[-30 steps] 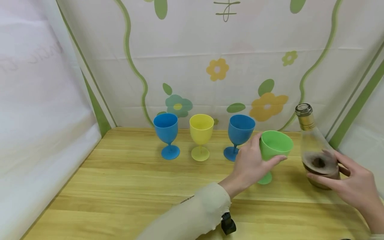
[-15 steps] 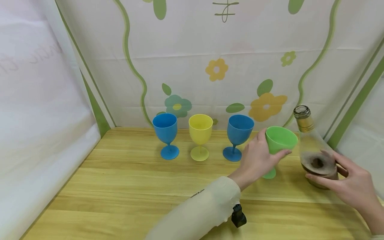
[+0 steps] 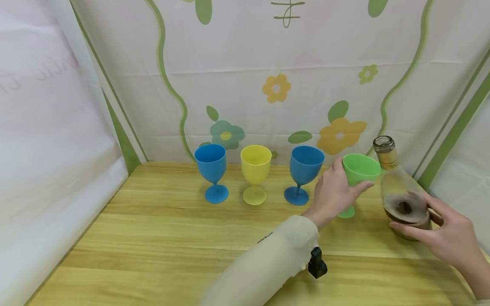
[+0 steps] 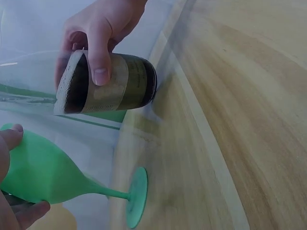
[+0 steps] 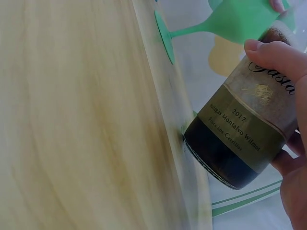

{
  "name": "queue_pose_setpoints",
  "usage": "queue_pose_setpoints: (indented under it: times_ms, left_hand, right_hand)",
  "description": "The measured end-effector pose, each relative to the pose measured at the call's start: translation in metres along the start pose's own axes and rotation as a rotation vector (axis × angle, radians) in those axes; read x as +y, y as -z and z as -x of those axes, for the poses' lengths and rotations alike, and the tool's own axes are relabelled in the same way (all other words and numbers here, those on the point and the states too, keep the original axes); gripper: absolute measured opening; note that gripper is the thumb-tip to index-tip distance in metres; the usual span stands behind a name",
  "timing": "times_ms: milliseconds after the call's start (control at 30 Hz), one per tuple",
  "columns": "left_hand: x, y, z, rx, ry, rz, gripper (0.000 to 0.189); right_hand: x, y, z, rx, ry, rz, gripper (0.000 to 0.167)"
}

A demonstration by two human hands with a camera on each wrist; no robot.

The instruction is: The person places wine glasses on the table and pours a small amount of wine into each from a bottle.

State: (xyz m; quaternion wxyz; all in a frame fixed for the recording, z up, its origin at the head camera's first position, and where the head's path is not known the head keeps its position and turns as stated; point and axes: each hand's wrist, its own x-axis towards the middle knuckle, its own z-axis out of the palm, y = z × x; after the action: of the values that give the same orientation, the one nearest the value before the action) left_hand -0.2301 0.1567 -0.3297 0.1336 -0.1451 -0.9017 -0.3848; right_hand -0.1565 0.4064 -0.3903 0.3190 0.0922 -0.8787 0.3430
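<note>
My left hand [image 3: 334, 189] grips the bowl of a green goblet [image 3: 360, 168], its thumb across the near side. The goblet's stem and round foot [image 4: 137, 197] show below the fingers in the left wrist view. At the right, my right hand [image 3: 453, 231] holds a clear glass wine bottle [image 3: 403, 199] round its lower body. Dark liquid with a foamy top fills the bottom of the bottle, and its neck leans left toward the goblet. The label [image 5: 249, 112] reads 2017 in the right wrist view. The bottle mouth [image 3: 384, 143] is uncorked, close beside the goblet's rim.
Along the back of the wooden table [image 3: 153, 246] stand a blue goblet [image 3: 212, 163], a yellow goblet [image 3: 255, 165] and another blue goblet [image 3: 306, 165], all upright. A white flower-printed cloth [image 3: 237, 51] hangs behind them. A black device [image 3: 317, 263] sits at the left wrist.
My left hand has moved the green goblet right and away from me, closer to the bottle. The bottle's neck has shifted slightly left. The other goblets stay put.
</note>
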Motion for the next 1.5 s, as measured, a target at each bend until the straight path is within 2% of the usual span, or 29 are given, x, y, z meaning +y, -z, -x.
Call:
queue_pose_setpoints:
  times_ms: [300, 667, 900, 1100, 1267, 1400, 1500]
  left_hand:
    - [0.005, -0.006, -0.010, 0.000, 0.062, 0.030, 0.089]
    - [0.014, -0.017, -0.014, 0.043, 0.086, 0.066, 0.089]
    - [0.018, -0.019, -0.018, 0.029, 0.135, 0.070, 0.089]
    - [0.018, -0.021, -0.022, 0.005, 0.135, 0.039, 0.090]
    - [0.013, -0.021, -0.016, -0.014, 0.124, 0.058, 0.088]
    - [0.007, -0.017, -0.004, -0.013, 0.121, 0.098, 0.084]
    - [0.002, -0.012, 0.005, -0.004, 0.092, 0.123, 0.077]
  right_hand:
    - [-0.004, -0.002, -0.001, -0.029, 0.029, 0.016, 0.095]
    - [-0.003, 0.001, -0.004, -0.007, 0.068, 0.021, 0.100]
    - [-0.002, 0.000, -0.003, -0.006, 0.028, 0.026, 0.100]
    - [-0.002, -0.002, -0.002, -0.018, -0.013, 0.047, 0.097]
    - [-0.003, -0.002, -0.002, -0.022, -0.012, 0.052, 0.097]
    - [-0.004, -0.002, -0.003, -0.021, -0.003, 0.043, 0.097]
    - [-0.004, -0.002, -0.003, -0.017, 0.013, 0.041, 0.096]
